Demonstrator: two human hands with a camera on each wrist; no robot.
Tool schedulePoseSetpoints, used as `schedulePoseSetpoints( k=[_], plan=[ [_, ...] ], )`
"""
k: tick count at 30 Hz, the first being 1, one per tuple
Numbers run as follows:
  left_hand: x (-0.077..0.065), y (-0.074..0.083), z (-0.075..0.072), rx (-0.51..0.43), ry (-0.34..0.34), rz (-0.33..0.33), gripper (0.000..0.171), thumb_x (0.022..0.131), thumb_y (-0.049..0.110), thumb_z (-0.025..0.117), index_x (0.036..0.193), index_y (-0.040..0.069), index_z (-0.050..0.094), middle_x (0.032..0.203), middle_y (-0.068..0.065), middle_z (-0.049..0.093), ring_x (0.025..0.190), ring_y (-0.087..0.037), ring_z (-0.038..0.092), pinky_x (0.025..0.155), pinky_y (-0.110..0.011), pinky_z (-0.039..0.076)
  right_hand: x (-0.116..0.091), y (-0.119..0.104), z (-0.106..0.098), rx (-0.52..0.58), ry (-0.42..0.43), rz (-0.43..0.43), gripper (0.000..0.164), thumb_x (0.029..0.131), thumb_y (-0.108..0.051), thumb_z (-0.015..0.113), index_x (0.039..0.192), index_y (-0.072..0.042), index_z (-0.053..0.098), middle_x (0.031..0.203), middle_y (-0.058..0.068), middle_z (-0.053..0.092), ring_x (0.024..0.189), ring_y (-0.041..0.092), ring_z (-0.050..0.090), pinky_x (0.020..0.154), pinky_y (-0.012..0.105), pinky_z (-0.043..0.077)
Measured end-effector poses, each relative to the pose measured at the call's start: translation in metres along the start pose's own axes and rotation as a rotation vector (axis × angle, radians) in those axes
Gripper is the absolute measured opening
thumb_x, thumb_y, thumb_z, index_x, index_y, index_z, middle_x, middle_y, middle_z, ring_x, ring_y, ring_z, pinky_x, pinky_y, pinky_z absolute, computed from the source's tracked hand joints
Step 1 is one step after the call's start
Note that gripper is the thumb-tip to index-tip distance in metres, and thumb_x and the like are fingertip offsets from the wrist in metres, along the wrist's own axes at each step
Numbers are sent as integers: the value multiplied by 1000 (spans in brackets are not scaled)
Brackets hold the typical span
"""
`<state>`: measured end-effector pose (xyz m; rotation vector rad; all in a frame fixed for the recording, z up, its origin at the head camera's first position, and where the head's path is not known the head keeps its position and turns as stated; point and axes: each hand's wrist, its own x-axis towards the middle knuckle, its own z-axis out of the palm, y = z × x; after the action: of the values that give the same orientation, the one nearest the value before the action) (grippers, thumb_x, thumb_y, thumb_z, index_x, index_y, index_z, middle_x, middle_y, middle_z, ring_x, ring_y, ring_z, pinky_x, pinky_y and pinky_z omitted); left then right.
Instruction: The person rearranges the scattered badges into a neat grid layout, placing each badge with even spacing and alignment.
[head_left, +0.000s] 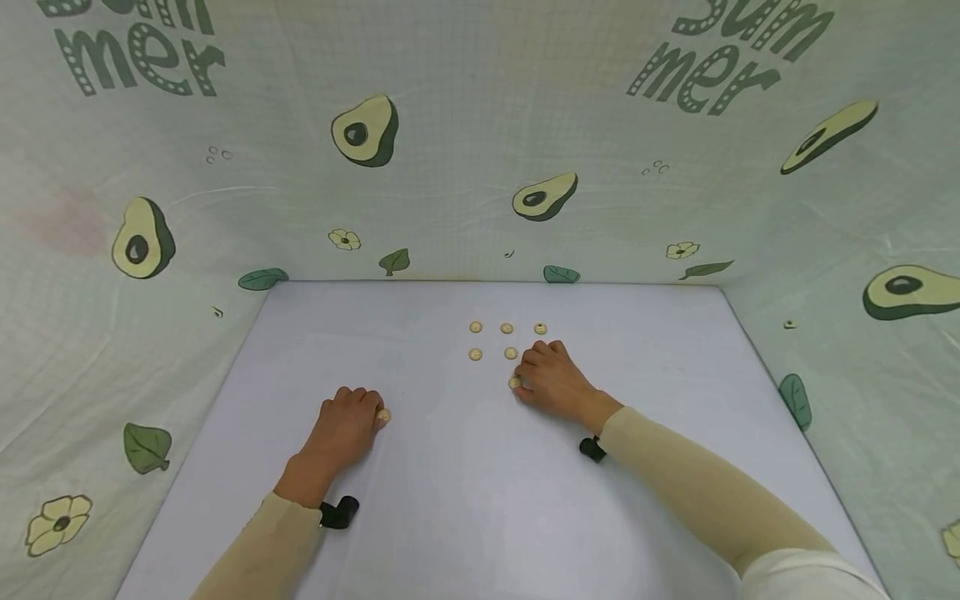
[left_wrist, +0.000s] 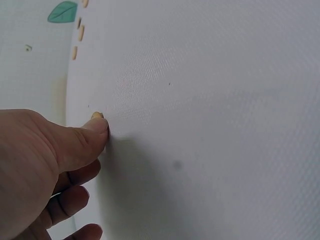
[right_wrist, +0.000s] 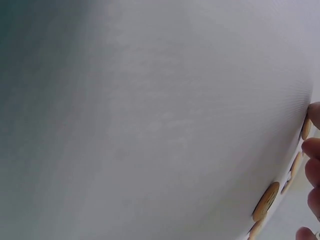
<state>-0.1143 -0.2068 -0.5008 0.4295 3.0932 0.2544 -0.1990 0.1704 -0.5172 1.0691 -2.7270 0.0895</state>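
My left hand (head_left: pixel 345 427) pinches a small round wooden button (head_left: pixel 384 415) between thumb and index finger, low over the left middle of the table. In the left wrist view only the edge of that button (left_wrist: pixel 97 115) shows past the thumb. My right hand (head_left: pixel 553 383) holds another button (head_left: pixel 515 382) between thumb and fingertip at the table surface. Just beyond it lie two rows of buttons: three in the far row, with one (head_left: pixel 507 328) in its middle, and two in the nearer row, a left one (head_left: pixel 476 354) and a right one (head_left: pixel 511 353).
The white table (head_left: pixel 465 500) meets a cloth backdrop (head_left: pixel 450 192) printed with avocados, leaves and lettering at its back and sides. A black wrist camera (head_left: pixel 340 512) is strapped at the left wrist, another black camera (head_left: pixel 592 450) at the right.
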Motion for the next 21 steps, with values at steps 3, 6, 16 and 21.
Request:
schedulePoseSetpoints(
  k=[3,6,16,21],
  plan=[
    [0,0,1,7,10,8,15,97,18,78,100,8,68,90,-5,65,94,-30,59,77,-49,52,0,-1,-1,5,-2,2,16,94,-30,80,100,-15,80,100,-1,70,99,21,56,94,45,43],
    [1,-1,0,18,12,9,14,96,18,79,99,8,69,89,-5,66,94,-30,59,78,-50,52,0,-2,-1,10,-3,4,16,95,-30,80,99,-15,80,99,-1,70,98,22,55,94,45,43],
    [0,2,-4,86,-8,16,16,97,23,78,102,8,74,96,-7,71,99,-31,60,84,-53,52,0,-2,-1,12,37,-16,15,93,-29,81,95,-14,79,95,-1,69,95,22,54,91,44,42],
    [1,1,-4,103,22,32,16,100,26,73,98,10,76,96,-6,74,97,-30,61,85,-55,52,0,0,0,0,35,-28,15,92,-28,82,95,-14,80,96,-1,70,95,22,54,90,44,42]
  ],
)
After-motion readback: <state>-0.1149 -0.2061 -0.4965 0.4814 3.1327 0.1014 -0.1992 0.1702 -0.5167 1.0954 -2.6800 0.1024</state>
